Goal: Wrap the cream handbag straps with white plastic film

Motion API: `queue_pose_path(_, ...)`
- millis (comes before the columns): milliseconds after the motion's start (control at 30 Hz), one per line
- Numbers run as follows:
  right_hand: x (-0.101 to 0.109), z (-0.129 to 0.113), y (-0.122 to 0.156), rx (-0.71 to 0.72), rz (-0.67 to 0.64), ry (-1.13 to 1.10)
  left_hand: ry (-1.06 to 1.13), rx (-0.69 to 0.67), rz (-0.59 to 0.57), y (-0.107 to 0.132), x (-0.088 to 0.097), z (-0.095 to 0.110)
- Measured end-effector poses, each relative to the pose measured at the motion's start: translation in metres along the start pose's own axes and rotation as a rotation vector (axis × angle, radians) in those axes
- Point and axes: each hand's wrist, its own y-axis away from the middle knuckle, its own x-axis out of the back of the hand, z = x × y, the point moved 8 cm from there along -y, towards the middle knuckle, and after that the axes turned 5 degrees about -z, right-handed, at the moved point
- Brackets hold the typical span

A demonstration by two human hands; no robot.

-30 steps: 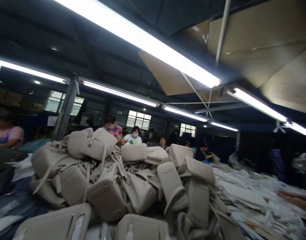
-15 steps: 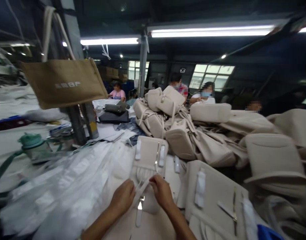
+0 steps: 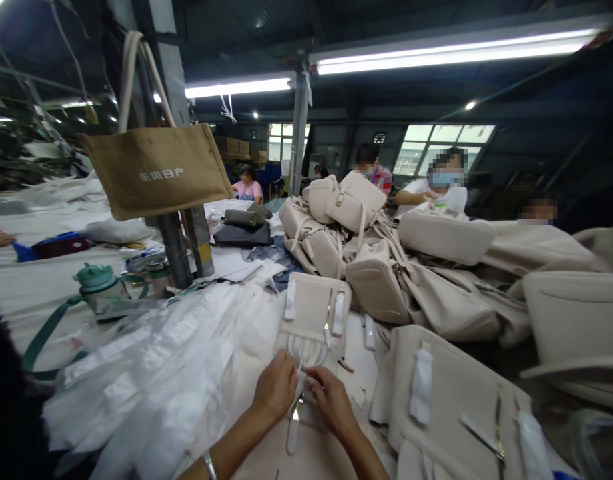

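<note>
A beige bag (image 3: 313,443) lies in front of me, with a shiny metal clasp (image 3: 297,405) and a narrow strap tab (image 3: 292,437) hanging from it. Just above the clasp, my left hand (image 3: 277,387) is closed on a pale strap (image 3: 301,381). My right hand (image 3: 331,398) pinches the same strap from the other side, its fingers bent. Fingertips partly hide where the strap is gripped. Beyond my hands lies a beige bag panel (image 3: 311,307) with white wrapping on its sides and a metal strip.
To my left spreads a heap of white plastic wrapping (image 3: 151,380), with a green-lidded bottle (image 3: 93,283) behind it. Beige bags (image 3: 376,287) are piled ahead and right. Another wrapped beige bag (image 3: 456,393) lies at right. A tan tote (image 3: 161,173) hangs on a post. Co-workers sit beyond.
My hands have drawn closer together, and the pale strip that ran slantwise between them is now bunched at the fingers. The view has turned left, so the surroundings appear further right.
</note>
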Motion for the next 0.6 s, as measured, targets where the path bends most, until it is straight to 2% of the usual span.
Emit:
queue_pose_path(133,-0.005,0.007,0.004,-0.076,0.019,-0.067,0.082,0.029,0.008,-0.005,-0.01,-0.003)
queue_pose_path(333,-0.02,0.028,0.004,-0.15,-0.019,-0.074,0.289,0.12,-0.065,0.003,-0.018,-0.027)
queue_pose_path(467,0.0,0.032,-0.003,-0.165,-0.01,0.099,0.436,0.201,-0.118,0.018,-0.023,-0.044)
queue_pose_path(600,0.02,0.027,-0.024,-0.182,-0.038,0.343,0.541,0.239,-0.243,0.031,-0.032,-0.051)
